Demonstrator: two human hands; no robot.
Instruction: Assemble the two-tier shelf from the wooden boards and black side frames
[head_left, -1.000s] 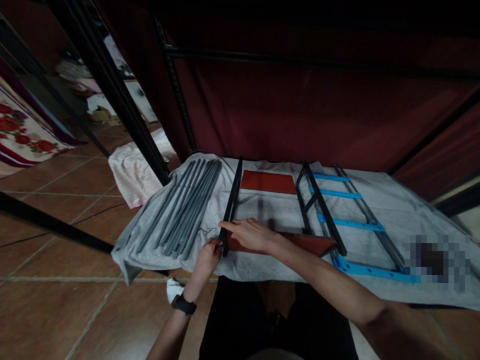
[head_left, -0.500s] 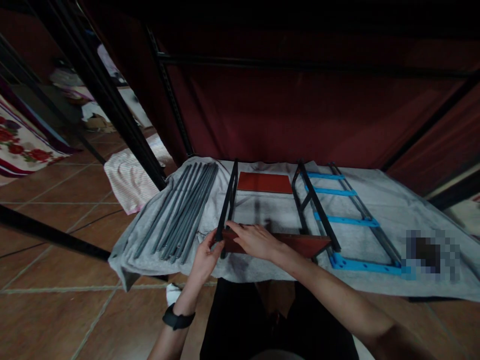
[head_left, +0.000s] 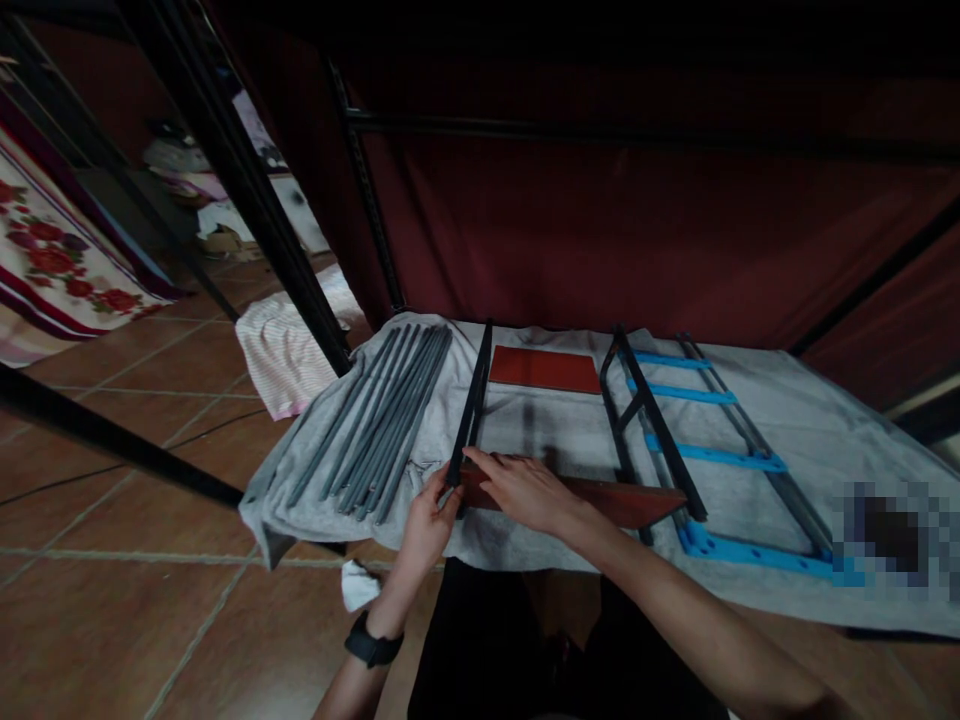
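Observation:
My left hand (head_left: pixel 432 522) is closed on the near end of the left black metal side frame (head_left: pixel 472 405). Close beside it, my right hand (head_left: pixel 529 492) grips the left part of a reddish-brown board (head_left: pixel 630 503), its fingers reaching toward that frame's corner; the fingertips are partly hidden. The board stretches rightward to the second black side frame (head_left: pixel 660 430), which has a diagonal brace. Between the two frames, farther back, a flat orange-red panel (head_left: pixel 545 369) lies on the cloth. Whether the board is fastened to the frames I cannot tell.
Several grey tubes (head_left: pixel 386 420) lie bundled on the grey cloth (head_left: pixel 757 385) at left. Grey tubes joined by blue crosspieces (head_left: pixel 720 457) lie at right, near a pixelated dark object (head_left: pixel 889 535). Black posts (head_left: pixel 247 190) frame the surface, with a maroon sheet (head_left: pixel 562 230) behind.
The whole view has shifted slightly, so everything appears a little farther right. Both hands keep their places at the joint of the board and the left frame.

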